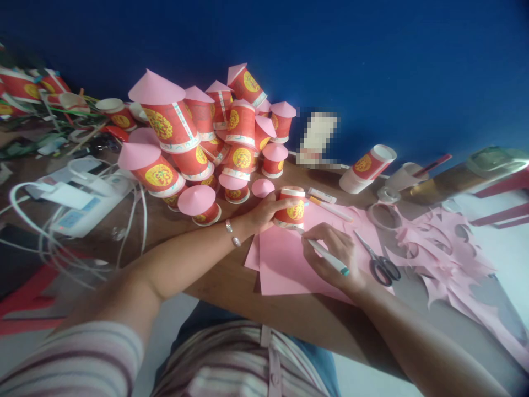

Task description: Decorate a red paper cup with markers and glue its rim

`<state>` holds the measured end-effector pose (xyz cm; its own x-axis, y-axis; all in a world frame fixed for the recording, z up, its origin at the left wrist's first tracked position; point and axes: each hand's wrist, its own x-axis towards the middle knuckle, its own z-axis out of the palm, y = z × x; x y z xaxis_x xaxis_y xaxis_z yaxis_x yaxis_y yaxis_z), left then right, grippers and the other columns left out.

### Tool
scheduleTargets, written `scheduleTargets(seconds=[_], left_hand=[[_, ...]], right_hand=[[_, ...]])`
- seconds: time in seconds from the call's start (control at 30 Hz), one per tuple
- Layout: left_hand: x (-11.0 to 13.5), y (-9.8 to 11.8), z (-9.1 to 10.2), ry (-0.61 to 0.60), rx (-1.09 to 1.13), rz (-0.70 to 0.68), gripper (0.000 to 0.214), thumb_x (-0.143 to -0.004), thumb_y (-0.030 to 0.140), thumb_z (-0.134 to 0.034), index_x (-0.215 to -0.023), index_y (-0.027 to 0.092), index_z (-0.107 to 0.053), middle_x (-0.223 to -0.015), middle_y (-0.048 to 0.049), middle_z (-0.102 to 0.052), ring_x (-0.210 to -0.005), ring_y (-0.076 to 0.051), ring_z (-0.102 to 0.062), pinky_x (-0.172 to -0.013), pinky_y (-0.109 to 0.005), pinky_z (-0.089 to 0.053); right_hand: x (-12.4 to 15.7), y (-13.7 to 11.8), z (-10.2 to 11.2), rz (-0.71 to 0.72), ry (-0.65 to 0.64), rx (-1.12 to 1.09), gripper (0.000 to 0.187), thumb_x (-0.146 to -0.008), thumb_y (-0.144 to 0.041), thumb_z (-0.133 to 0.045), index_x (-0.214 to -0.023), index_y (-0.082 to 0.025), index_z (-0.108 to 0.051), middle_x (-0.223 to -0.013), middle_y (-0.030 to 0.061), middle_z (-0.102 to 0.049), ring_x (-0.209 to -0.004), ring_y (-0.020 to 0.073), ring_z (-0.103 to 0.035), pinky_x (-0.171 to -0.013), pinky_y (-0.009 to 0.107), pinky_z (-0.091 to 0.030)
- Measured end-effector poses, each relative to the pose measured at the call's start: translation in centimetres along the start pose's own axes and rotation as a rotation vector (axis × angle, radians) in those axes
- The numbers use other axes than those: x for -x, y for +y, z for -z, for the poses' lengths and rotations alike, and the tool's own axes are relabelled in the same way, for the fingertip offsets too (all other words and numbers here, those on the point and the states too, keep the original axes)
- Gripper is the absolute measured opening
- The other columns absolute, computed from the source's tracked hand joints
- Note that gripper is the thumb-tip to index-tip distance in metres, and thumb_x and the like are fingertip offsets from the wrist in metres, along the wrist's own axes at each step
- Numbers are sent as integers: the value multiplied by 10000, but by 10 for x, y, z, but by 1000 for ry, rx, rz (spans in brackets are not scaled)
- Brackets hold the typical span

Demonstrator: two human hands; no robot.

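Observation:
My left hand (266, 213) is closed around the side of a red paper cup (290, 209) with a yellow round emblem. The cup is over a stack of pink paper sheets (285, 264). In my right hand (330, 253) is a white marker (328, 257) with a green end, its tip side pointing toward the base of the cup. Whether the tip touches the paper is too small to tell. Beyond the cup a capped white marker (322, 195) and a yellow-and-white pen (328, 208) lie by the sheets. Black-handled scissors (382, 264) rest right of my right hand.
Several red cups with pink cone tops (165, 118) are piled at the back left. A white power strip (78, 212) with cables lies left. Pink paper scraps (446, 248), a tape roll (384, 215) and stacked cups (367, 168) are on the right. A blue wall (372, 66) stands behind.

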<state>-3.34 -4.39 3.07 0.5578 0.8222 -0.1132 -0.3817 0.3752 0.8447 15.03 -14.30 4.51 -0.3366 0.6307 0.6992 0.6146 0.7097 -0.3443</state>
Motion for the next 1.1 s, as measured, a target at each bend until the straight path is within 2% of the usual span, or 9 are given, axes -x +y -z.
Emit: scheduleTargets(seconds=[0.13, 0.5, 0.73, 1.1], left_hand=[[-2, -2, 2, -7, -14, -11, 612, -764, 418, -911, -1296, 202, -700, -1126, -97, -758, -992, -227, -704, -803, -336, -581], [0, -1, 0, -15, -18, -4, 628, -780, 401, -895, -1336, 205, -681, -1184, -105, -759, -1003, -222, -701, -826, -343, -588], [-1, -6, 5, 15, -47, 4, 649, -773, 406, -908, -1349, 213, -680, -1237, -118, -752, -1115, -267, -696, -875, -359, -570], [-3, -1, 1, -45, 15, -62, 649, -752, 386, -904, -1341, 212, -693, -1119, -84, -758, -1026, -226, -702, -891, -354, -549]], right_hand=[[4, 1, -2, 14, -17, -16, 174, -953, -90, -611, -976, -262, -614, -781, -16, -700, -643, 147, -680, -613, 266, -538], [2, 1, -4, 0, -19, -29, 182, -968, -76, -601, -993, -256, -606, -787, -20, -697, -653, 137, -682, -621, 257, -546], [3, 2, -6, 1, -13, -54, 185, -952, -82, -614, -1013, -256, -627, -813, -13, -711, -665, 146, -690, -629, 263, -557], [-1, -3, -2, 66, -5, -59, 188, -957, -82, -623, -1038, -251, -608, -802, -5, -714, -656, 140, -690, -620, 256, -561]])
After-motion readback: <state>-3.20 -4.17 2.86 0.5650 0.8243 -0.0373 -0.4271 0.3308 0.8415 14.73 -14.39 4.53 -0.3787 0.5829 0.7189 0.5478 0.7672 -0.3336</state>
